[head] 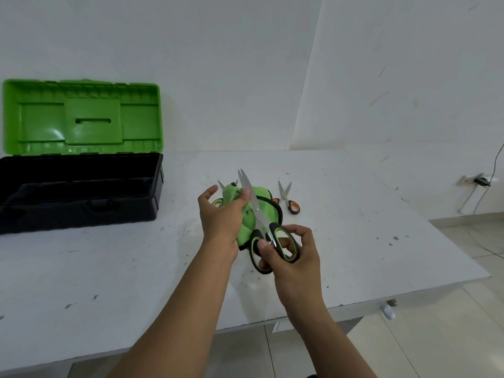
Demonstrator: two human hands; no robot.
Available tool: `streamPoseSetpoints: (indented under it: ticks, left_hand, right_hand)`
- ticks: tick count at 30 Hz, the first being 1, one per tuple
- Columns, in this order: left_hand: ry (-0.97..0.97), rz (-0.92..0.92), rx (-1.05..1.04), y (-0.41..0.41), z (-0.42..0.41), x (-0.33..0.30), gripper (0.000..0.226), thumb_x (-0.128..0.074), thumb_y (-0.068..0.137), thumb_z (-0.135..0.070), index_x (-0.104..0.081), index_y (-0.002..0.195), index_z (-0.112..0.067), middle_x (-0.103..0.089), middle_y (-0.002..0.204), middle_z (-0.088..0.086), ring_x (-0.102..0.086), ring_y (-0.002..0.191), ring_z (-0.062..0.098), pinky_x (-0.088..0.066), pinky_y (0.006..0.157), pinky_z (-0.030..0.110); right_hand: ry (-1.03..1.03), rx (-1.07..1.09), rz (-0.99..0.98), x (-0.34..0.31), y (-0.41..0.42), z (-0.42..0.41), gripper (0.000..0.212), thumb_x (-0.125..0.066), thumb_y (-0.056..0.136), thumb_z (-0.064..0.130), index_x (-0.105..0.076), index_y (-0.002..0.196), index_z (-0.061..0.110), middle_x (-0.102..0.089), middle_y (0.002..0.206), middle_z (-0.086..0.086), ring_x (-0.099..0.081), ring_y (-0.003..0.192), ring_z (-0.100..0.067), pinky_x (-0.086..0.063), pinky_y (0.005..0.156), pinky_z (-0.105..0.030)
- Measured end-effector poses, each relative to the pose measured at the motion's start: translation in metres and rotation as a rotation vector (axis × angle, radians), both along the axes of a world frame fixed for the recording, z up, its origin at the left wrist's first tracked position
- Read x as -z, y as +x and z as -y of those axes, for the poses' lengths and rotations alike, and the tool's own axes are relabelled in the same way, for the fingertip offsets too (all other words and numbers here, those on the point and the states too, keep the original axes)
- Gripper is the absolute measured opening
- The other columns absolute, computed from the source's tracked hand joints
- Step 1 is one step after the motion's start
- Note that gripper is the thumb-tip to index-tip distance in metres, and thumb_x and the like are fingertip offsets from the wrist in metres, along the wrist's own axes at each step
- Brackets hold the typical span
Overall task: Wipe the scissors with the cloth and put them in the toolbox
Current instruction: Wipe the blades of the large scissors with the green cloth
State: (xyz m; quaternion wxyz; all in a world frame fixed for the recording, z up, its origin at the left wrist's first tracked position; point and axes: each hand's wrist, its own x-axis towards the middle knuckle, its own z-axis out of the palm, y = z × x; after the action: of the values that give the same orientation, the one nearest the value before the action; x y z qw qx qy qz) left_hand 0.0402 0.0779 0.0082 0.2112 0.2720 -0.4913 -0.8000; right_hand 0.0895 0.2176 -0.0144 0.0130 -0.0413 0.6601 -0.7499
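Note:
My right hand (293, 253) grips the black-and-green handles of a pair of scissors (252, 199), whose steel blades point up and away, slightly parted at the tips. My left hand (222, 214) holds a green cloth (260, 196) bunched around the blades, thumb pressing on the metal. Partly hidden behind the cloth and my left hand lies another pair of scissors (221, 184), only its blade tip and a handle showing. A small orange-handled pair (287, 197) lies on the table to the right. The toolbox (81, 184) stands open at the left, black base, green lid upright.
The white table (354, 227) ends at a front edge near me and a slanted right edge, with tiled floor beyond. Walls stand close behind the table. A wall socket with a cable (481, 181) is at the far right.

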Motion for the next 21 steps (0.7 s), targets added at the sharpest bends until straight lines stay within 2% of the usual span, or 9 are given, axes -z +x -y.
streamPoseSetpoints:
  ticks: [2,5,8,10,12,15,18,21]
  left_hand:
    - [-0.016,-0.021,0.056,0.001,-0.004,-0.002,0.065,-0.091,0.081,-0.027,-0.049,0.129,-0.042,-0.060,0.133,0.005,-0.070,0.113,0.026,-0.061,0.096,0.049]
    - [-0.081,0.000,0.158,0.009,-0.017,0.001,0.064,-0.088,0.085,-0.029,-0.049,0.134,-0.040,-0.059,0.124,-0.007,-0.069,0.111,0.024,-0.062,0.095,0.045]
    - [-0.117,0.001,0.195,0.009,-0.015,0.006,0.070,-0.090,0.083,-0.030,-0.047,0.138,-0.041,-0.055,0.134,-0.005,-0.068,0.117,0.024,-0.060,0.100,0.045]
    - [-0.160,-0.003,0.196,0.007,-0.013,0.005,0.072,-0.089,0.084,-0.028,-0.047,0.140,-0.040,-0.052,0.134,-0.006,-0.065,0.120,0.022,-0.058,0.103,0.042]
    - [-0.174,0.004,0.175,0.004,-0.010,0.003,0.072,-0.090,0.083,-0.030,-0.046,0.138,-0.040,-0.052,0.139,-0.004,-0.063,0.124,0.023,-0.056,0.105,0.042]
    - [-0.167,-0.009,0.181,0.003,-0.004,-0.001,0.073,-0.096,0.071,-0.038,-0.048,0.126,-0.047,-0.057,0.145,0.004,-0.066,0.123,0.025,-0.056,0.106,0.046]
    - [-0.202,-0.001,0.226,0.004,-0.003,-0.005,0.071,-0.094,0.057,-0.046,-0.050,0.113,-0.056,-0.058,0.144,0.004,-0.066,0.124,0.025,-0.056,0.106,0.047]
    - [-0.250,0.024,0.295,0.005,-0.007,-0.002,0.084,-0.095,0.053,-0.049,-0.051,0.125,-0.051,-0.057,0.146,0.002,-0.065,0.126,0.027,-0.056,0.106,0.049]
  right_hand:
    - [0.018,-0.008,0.006,0.002,-0.002,0.001,0.031,-0.080,0.090,0.015,-0.059,0.113,0.019,-0.073,0.091,-0.007,-0.075,0.073,-0.019,-0.063,0.071,-0.030]
    - [0.039,-0.016,0.018,0.000,-0.013,-0.002,0.017,-0.078,0.093,0.019,-0.069,0.108,0.021,-0.076,0.098,-0.004,-0.076,0.092,-0.022,-0.064,0.080,-0.036]
    - [0.053,-0.086,0.093,-0.002,-0.020,-0.009,0.015,-0.077,0.094,0.019,-0.067,0.105,0.014,-0.074,0.100,-0.016,-0.075,0.085,-0.027,-0.065,0.081,-0.049]
    - [0.114,-0.146,0.093,-0.002,-0.021,-0.013,0.019,-0.079,0.092,0.020,-0.065,0.105,0.014,-0.074,0.101,-0.016,-0.076,0.087,-0.028,-0.064,0.084,-0.054]
    - [0.141,-0.198,0.112,-0.005,-0.021,-0.014,0.023,-0.082,0.090,0.019,-0.068,0.107,0.014,-0.077,0.100,-0.012,-0.077,0.088,-0.029,-0.065,0.084,-0.052]
    - [0.101,-0.260,0.203,-0.012,-0.022,-0.021,0.025,-0.083,0.089,0.014,-0.071,0.110,0.005,-0.080,0.094,-0.014,-0.074,0.074,-0.031,-0.066,0.078,-0.046]
    - [0.172,-0.292,0.200,-0.018,-0.024,-0.026,0.028,-0.085,0.087,0.021,-0.074,0.110,0.011,-0.081,0.093,-0.012,-0.079,0.079,-0.034,-0.066,0.074,-0.041]
    - [0.177,-0.274,0.203,-0.023,-0.029,-0.029,0.029,-0.087,0.084,0.024,-0.074,0.106,0.010,-0.081,0.091,-0.013,-0.079,0.079,-0.033,-0.064,0.070,-0.038]
